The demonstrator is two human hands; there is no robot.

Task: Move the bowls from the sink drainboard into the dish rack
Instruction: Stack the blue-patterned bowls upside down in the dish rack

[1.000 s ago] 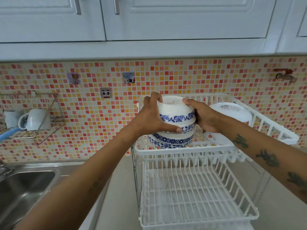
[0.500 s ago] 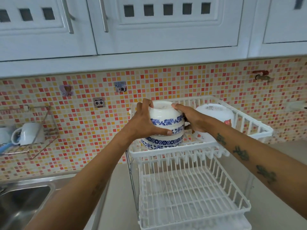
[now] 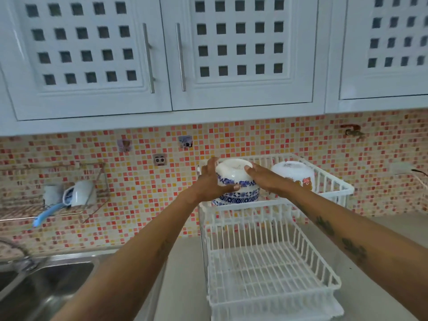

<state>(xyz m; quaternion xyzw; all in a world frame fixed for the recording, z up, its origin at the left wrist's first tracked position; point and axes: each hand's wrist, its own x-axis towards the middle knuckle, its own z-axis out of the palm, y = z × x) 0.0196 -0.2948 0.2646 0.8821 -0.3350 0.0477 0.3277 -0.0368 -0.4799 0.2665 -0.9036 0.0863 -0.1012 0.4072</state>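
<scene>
lower rack tier [image 3: 271, 269] open, white bowl [image 3: 293, 176] crowds right

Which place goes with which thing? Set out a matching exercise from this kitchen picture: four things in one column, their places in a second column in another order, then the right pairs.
Things
1. stack of blue-patterned bowls
2. white bowl with a red print
3. white mug
4. lower tier of the dish rack

Places
A. lying in the wire wall shelf at left
B. bare, below the bowls
C. upside down between the left hand and right hand, on the top tier
D. upside down on the top tier, right of the hands

Pairs: 1-C, 2-D, 3-A, 4-B
</scene>
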